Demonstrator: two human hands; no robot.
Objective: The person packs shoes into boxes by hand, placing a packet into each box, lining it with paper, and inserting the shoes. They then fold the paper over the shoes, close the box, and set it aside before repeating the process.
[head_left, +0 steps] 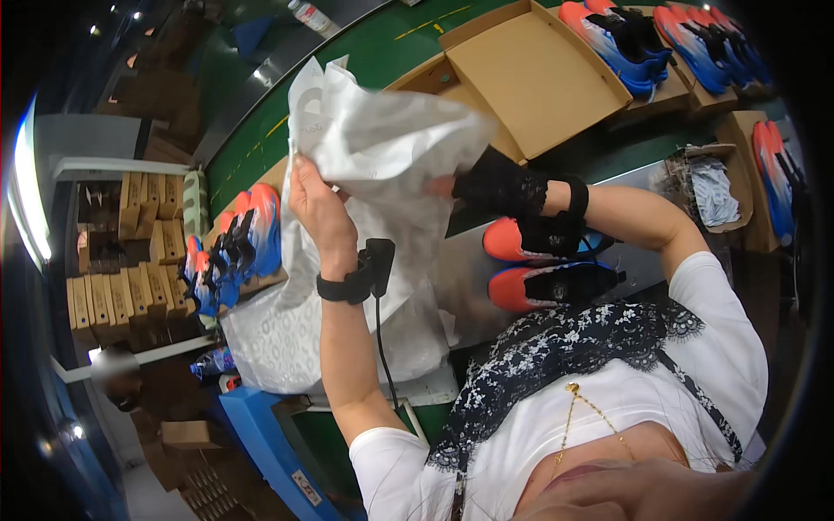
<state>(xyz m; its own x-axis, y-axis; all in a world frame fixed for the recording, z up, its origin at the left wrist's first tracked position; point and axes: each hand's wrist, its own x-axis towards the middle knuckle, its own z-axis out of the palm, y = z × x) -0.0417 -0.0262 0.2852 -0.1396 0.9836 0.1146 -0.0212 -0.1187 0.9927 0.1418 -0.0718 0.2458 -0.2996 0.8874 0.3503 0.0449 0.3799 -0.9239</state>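
Note:
In my left hand, thumb and fingers are closed on the edge of a thin white wrapping paper sheet with a pale printed pattern. The sheet hangs creased in the air, its right side smeared by motion. My right hand, in a black lace glove, reaches to the sheet's right part; its fingertips are blurred and partly covered. More of the same white paper lies over the bench below my left hand. Right of it, near my body, sit two sneakers side by side, orange at the toe with black uppers.
An open cardboard box stands at the far side. Orange and blue sneakers line the upper right and the left. A small carton holds crumpled paper. Stacked shoe boxes fill the left, behind a blue bin.

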